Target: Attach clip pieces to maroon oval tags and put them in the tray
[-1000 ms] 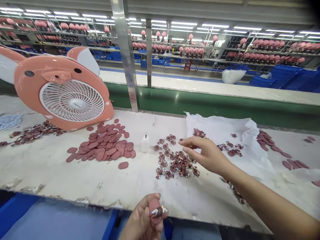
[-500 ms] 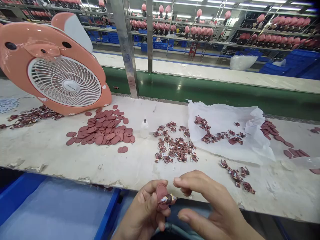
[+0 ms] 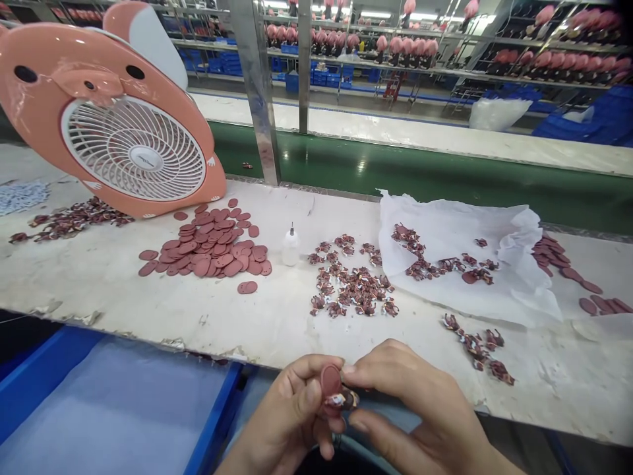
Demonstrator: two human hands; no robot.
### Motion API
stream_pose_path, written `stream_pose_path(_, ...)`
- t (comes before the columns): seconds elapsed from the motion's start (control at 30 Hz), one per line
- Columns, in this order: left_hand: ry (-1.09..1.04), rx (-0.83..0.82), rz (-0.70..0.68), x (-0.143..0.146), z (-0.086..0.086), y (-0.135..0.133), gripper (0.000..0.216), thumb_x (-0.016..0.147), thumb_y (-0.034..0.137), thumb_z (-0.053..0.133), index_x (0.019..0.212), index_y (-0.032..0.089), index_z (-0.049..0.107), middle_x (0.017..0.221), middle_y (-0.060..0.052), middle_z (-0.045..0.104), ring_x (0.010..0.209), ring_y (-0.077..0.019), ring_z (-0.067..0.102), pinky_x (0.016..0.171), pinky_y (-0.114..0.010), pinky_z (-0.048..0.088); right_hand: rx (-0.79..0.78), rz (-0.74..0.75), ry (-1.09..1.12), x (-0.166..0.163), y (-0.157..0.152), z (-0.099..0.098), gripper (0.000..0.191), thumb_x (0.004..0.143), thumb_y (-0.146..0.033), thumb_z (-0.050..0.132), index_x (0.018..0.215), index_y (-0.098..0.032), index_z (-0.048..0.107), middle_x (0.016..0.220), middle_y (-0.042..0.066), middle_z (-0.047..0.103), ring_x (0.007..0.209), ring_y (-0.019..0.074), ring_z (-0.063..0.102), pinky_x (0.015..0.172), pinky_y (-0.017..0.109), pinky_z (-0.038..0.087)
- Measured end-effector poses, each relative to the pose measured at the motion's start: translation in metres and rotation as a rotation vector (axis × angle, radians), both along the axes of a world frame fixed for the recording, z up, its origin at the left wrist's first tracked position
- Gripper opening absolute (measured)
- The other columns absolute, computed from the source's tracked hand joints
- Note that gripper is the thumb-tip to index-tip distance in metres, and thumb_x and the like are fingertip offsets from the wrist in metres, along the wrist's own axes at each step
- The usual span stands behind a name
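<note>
My left hand (image 3: 284, 412) grips the disc (image 3: 330, 379), and a nudge from my right hand (image 3: 420, 399), whose hold I cannot tell, could drop the figure (image 3: 351, 398) past the near edge of the bench (image 3: 277, 330).

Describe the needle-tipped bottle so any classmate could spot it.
Find the coral animal-faced fan on the worktable. Near its lower right corner lie reddish-brown discs; between these and figurines farther right stands the bottle, whitish and upright among brown neighbours.
</note>
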State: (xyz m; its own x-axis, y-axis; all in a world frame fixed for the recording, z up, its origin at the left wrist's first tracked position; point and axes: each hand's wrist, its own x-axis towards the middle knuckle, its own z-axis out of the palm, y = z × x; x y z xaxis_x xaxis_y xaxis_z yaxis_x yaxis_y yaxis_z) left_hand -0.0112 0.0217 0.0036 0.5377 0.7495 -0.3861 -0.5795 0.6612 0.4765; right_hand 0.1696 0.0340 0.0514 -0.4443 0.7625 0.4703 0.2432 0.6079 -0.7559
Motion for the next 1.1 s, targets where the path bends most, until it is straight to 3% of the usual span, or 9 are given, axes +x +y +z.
stream_pose_path(0.17, 0.029, -0.01, 0.044, 0.003, -0.005, -0.002, 0.036, 0.07, 0.041, 0.078, 0.098, 0.019, 0.071, 0.067, 0.0, 0.064, 0.054, -0.0084, 0.06, 0.042, -0.013, 0.047, 0.031, 0.024, 0.016, -0.001, 0.003, -0.003, 0.032, 0.085, -0.004, 0.059, 0.113, -0.02, 0.057, 0.089, 0.003, 0.07, 0.081, 0.0132, 0.065, 0.073, 0.025, 0.053)
stream_pose_path(0.37, 0.085, -0.031, 0.068, 0.007, -0.008, 0.001, 0.049, 0.071, 0.048, 0.074, 0.108, 0.016, 0.067, 0.071, -0.001, 0.061, 0.06, -0.0109, 0.059, 0.039, -0.014, 0.046, 0.077, -0.123, 0.04, -0.008, 0.003, -0.01, 0.034, 0.08, 0.0, 0.059, 0.107, -0.02, 0.059, 0.085, 0.003, 0.07, 0.078, 0.0138, 0.066, 0.069, 0.026, 0.054)
stream_pose_path(0.57, 0.326, 0.031, 0.251, 0.015, 0.0, 0.003, 0.034, 0.063, 0.04, 0.083, 0.079, 0.018, 0.062, 0.056, 0.007, 0.049, 0.044, -0.004, 0.037, 0.038, -0.015, 0.037, 0.347, -0.381, -0.076, -0.015, 0.004, -0.026, 0.03, 0.081, -0.002, 0.059, 0.1, -0.022, 0.048, 0.081, 0.002, 0.07, 0.073, 0.0143, 0.066, 0.066, 0.029, 0.053)
stream_pose_path(0.7, 0.388, 0.09, 0.31, 0.022, 0.005, 0.003, 0.039, 0.057, 0.044, 0.085, 0.077, 0.017, 0.063, 0.059, 0.005, 0.053, 0.046, -0.0043, 0.038, 0.039, -0.015, 0.033, 0.481, -0.358, -0.157, -0.014, 0.002, -0.04, 0.03, 0.084, -0.003, 0.059, 0.104, -0.023, 0.049, 0.079, 0.001, 0.073, 0.076, 0.0165, 0.066, 0.064, 0.031, 0.05)
stream_pose_path(0.9, 0.439, 0.042, 0.422, 0.024, 0.003, 0.006, 0.035, 0.061, 0.041, 0.083, 0.072, 0.017, 0.06, 0.063, 0.004, 0.054, 0.045, -0.0039, 0.038, 0.039, -0.016, 0.031, 0.592, -0.345, -0.277, -0.017, 0.007, -0.054, 0.021, 0.084, -0.009, 0.062, 0.101, -0.02, 0.057, 0.102, 0.009, 0.074, 0.076, 0.0213, 0.065, 0.062, 0.036, 0.051)
stream_pose_path(0.97, 0.417, -0.01, 0.432, 0.024, 0.004, 0.007, 0.036, 0.06, 0.042, 0.083, 0.074, 0.018, 0.06, 0.06, 0.005, 0.052, 0.045, -0.0041, 0.037, 0.038, -0.016, 0.03, 0.65, -0.333, -0.273, -0.017, 0.003, -0.058, 0.017, 0.083, -0.01, 0.063, 0.098, -0.019, 0.061, 0.096, 0.007, 0.075, 0.072, 0.0206, 0.065, 0.061, 0.036, 0.051)
stream_pose_path(1.1, 0.431, -0.062, 0.541, 0.012, 0.005, 0.003, 0.036, 0.06, 0.043, 0.082, 0.076, 0.02, 0.061, 0.054, 0.007, 0.046, 0.043, -0.0043, 0.034, 0.037, -0.014, 0.03, 0.682, -0.418, -0.266, -0.002, -0.028, -0.071, 0.012, 0.081, -0.018, 0.072, 0.088, -0.027, 0.068, 0.068, -0.007, 0.071, 0.06, 0.0144, 0.062, 0.06, 0.028, 0.053)
